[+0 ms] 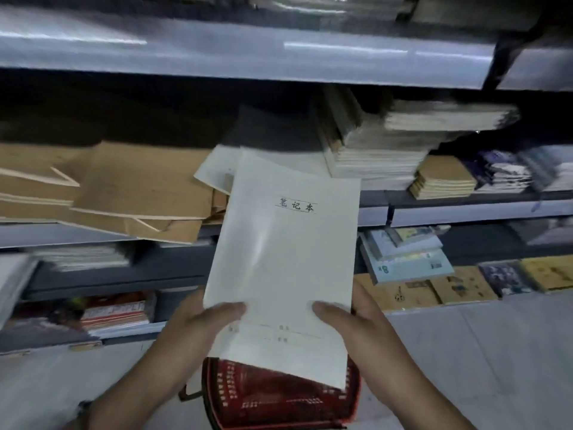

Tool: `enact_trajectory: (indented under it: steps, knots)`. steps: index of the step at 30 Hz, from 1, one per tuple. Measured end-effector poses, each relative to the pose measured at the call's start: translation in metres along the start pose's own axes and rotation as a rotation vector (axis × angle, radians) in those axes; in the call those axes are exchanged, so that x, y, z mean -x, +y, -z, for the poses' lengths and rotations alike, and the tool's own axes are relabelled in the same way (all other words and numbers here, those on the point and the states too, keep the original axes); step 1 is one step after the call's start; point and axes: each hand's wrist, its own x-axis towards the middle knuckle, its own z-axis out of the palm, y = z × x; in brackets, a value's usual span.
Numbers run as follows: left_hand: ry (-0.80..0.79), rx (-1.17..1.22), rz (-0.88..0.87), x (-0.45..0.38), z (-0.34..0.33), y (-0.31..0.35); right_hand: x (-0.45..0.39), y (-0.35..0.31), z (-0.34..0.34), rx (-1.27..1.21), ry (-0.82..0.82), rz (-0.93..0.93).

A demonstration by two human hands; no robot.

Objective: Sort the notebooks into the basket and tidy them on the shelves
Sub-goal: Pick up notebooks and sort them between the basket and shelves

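Hands are holding white notebook (285, 262) up in front of shelves (248, 54), w/ left hand (201, 324) and right hand (356, 324) each gripping its near edge, thumbs on cover, other fingers hidden behind. Red basket (273, 398) is sitting on floor directly below notebook. Brown paper bags (124, 187) are lying on mid shelf at left, notebook stacks (387, 144) at far right.

Left grip (204, 324), right grip (347, 321) clasped.

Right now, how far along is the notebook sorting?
Done: nothing clearly; the red basket shows no notebooks inside. In hand: the left hand and right hand hold a white notebook above it. Left: the untidy shelf piles.
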Motion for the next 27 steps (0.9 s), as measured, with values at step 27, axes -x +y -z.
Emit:
enact_trajectory:
  steps: [27]
  knots:
    - [0.519, -1.535, -0.507, -0.179, -0.002, 0.142, -0.212, -0.107, 0.001, 1.174, 0.351, 0.158]
